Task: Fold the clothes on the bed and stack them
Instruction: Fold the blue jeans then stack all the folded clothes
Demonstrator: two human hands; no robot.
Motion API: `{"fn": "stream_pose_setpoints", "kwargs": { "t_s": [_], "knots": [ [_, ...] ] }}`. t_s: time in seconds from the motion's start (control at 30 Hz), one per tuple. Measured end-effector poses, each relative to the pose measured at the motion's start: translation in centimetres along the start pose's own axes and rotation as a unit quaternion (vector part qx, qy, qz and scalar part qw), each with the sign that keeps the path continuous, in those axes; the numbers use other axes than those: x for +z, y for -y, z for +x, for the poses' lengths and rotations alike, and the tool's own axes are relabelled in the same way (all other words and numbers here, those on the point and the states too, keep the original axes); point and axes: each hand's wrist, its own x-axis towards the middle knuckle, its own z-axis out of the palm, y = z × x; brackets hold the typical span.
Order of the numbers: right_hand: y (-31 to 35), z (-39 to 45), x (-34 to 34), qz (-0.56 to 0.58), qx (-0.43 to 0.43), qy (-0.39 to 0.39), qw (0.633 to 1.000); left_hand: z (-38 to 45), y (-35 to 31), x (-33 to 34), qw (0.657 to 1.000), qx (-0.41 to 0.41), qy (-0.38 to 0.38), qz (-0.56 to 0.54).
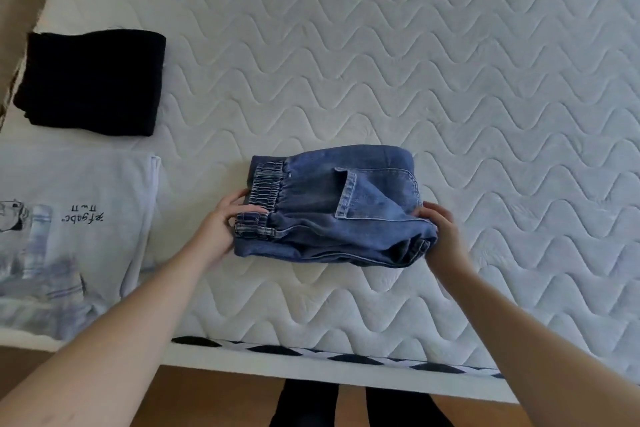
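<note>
Folded blue jeans [334, 208] at frame centre on the quilted white mattress [450, 80], just inboard of the near edge. Compact bundle, elastic waistband toward 9 o'clock, patch pocket uppermost.

Left hand [221, 229] at 9 o'clock of the bundle: thumb over the waistband, fingers curled round that end and mostly hidden beneath. Clamped on the denim.

Right hand [440, 232] at 3 o'clock of the bundle: fingers wrapped round the folded end, closed on the fabric. Symmetrical end grips probably chosen to keep the layers from sliding apart during a lift or shift.

Whether resting on the mattress or just raised: cannot tell; the near edge seems to sit on the surface.

Folded black garment [90, 83] at 10 o'clock, near the mattress corner, well apart from the jeans. White printed T-shirt [69, 218] at 9 o'clock, near the left hand but not touching; apparently folded, near end somewhat rumpled.

Judged status: jeans folding complete or nearly so; stacking not yet done, three items lying separately. Likely next requirement: transfer of the bundle toward 9–10 o'clock onto one of the other garments, both ends held level. Risk: loose hem at the right end spilling open in transit.
</note>
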Motion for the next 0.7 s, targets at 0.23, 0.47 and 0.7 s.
{"fn": "stream_pose_setpoints", "kwargs": {
  "t_s": [0.23, 0.47, 0.7],
  "knots": [
    [-1.2, -0.2, -0.9, 0.095, 0.178, 0.06, 0.978, -0.2, 3.7, -0.9, 0.994, -0.075, -0.014, 0.082],
    [0.0, 1.3, 2.7, 0.078, 0.203, 0.067, 0.974, 1.1, 4.4, 2.3, 0.987, -0.128, -0.058, 0.075],
    [0.3, 2.8, 1.3, 0.188, 0.257, 0.104, 0.942, 0.3, 2.7, 2.4, 0.99, -0.135, 0.04, -0.017]
  ]
}}
